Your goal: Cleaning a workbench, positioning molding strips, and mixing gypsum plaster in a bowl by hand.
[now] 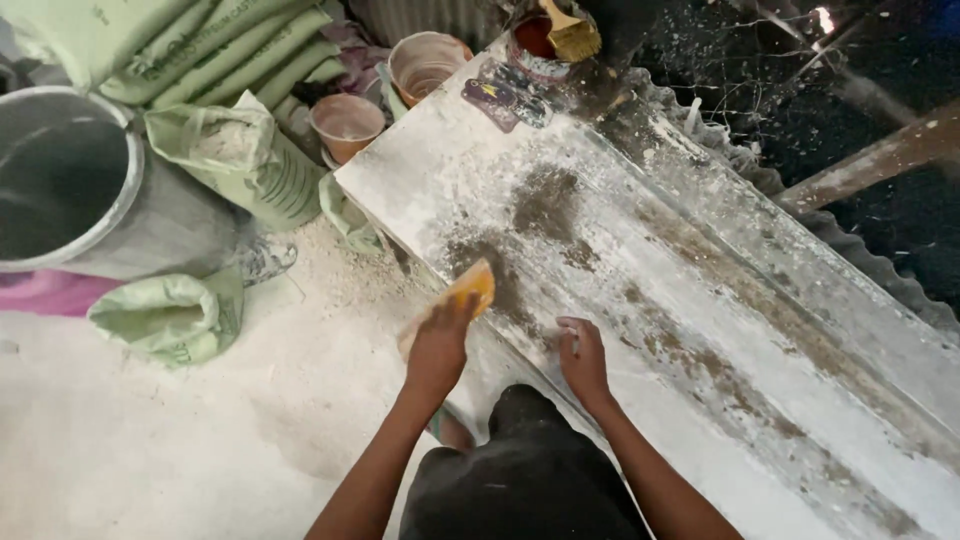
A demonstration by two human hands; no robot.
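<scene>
The left hand [437, 345] is clamped on a yellow-orange pad [470, 285], pressing it flat against the near left part of a long whitish slab [640, 250] that runs from the far left down to the near right. The pad sits at the edge of a dark brown patch [545, 200] on the slab, with the fingers wrapped over its near end. Whether the pad is a sponge or a block of sanding paper cannot be told.

The right hand [582, 355] rests on the slab just to the right of the left hand, fingers curled together, knuckles up. Something small and pale may lie under its fingertips, but that is too small to tell. The two hands are near each other yet apart. Between the forearms shows a dark-clothed knee [525, 470].

More brown streaks trail along the slab toward the near right.

At the far end of the slab stands a can of reddish paint [532, 42] with a flat brush [570, 35] laid across it. To the left of that are two terracotta-coloured pots [425, 62], one farther and one nearer. Green sacks [245, 155] are stacked and slumped at the far left, beside a large grey metal drum [70, 180]. Another green sack [170, 315] lies crumpled on the floor [150, 440], which is covered with pale dust.
</scene>
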